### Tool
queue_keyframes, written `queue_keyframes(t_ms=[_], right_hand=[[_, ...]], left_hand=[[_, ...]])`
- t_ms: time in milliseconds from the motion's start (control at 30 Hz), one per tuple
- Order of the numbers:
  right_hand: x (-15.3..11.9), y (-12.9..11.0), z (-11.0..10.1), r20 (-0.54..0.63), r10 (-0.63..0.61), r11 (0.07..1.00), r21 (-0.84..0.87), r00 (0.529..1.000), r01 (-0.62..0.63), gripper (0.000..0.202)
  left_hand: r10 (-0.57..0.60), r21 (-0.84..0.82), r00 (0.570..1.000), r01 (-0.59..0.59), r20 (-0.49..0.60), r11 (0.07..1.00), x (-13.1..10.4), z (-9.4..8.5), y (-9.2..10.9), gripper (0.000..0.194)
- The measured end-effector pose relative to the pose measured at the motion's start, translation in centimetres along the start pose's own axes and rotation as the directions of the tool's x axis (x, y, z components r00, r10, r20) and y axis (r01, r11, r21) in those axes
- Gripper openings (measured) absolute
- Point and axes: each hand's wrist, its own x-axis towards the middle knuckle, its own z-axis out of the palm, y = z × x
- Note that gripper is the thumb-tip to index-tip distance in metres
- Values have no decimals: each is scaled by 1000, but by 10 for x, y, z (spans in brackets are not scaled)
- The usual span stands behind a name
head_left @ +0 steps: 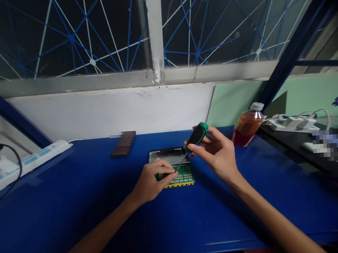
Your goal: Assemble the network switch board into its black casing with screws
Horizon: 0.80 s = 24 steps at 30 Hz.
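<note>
Forearms [103, 229]: two bare ones, coming in from the bottom corners and stretching over the blue counter [104, 199].

Right hand [220, 154]: fingers are gripping a green-and-black screwdriver [197, 137], thumb and fingertips doing most of the holding. Handle's leaning up and to the right, thin shaft's slanting down and left.

Left hand [153, 181]: sitting over the left side of a green circuit board [186, 175], thumb and fingertips bunching up right by the screwdriver's tip. I'm not able to tell if they're pinching something or just steadying it. Some dark piece [160, 176] is peeking out under them, too covered to name.

Board spot: it's lying around the middle of the counter, its yellow edge facing the person. Rows of small pale parts are showing on the side the hand isn't covering.

Just behind the board: a shallow grey tray [172, 155] with a dark rim is sitting there, partly hiding behind both hands.

Back left: a dark brown slab [126, 144] is lying flat, partly blurring out. Farther left, a white power strip [30, 161] is running along the side.

Back right: a white-capped bottle [247, 126] of reddish-orange drink is standing near the right hand.
</note>
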Motion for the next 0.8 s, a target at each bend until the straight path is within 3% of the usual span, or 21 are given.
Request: queue_keyframes(t_ms=[300, 400, 533, 800], right_hand=[[-2, 5, -1, 6, -24, 999, -45, 1000, 24, 43], [0, 9, -5, -32, -65, 993, -97, 997, 62, 42], [5, 17, -15, -55, -119, 952, -289, 991, 98, 44], [7, 29, -19, 22, -129, 921, -368, 991, 128, 44]], left_hand=[[47, 61, 999, -46, -11, 997, 0, 0, -2, 9], [103, 200, 995, -103, 11, 974, -2, 0, -6, 22], [170, 375, 980, -196, 100, 906, -6, 0, -9, 33], [209, 444, 959, -275, 192, 853, -9, 3, -15, 42]])
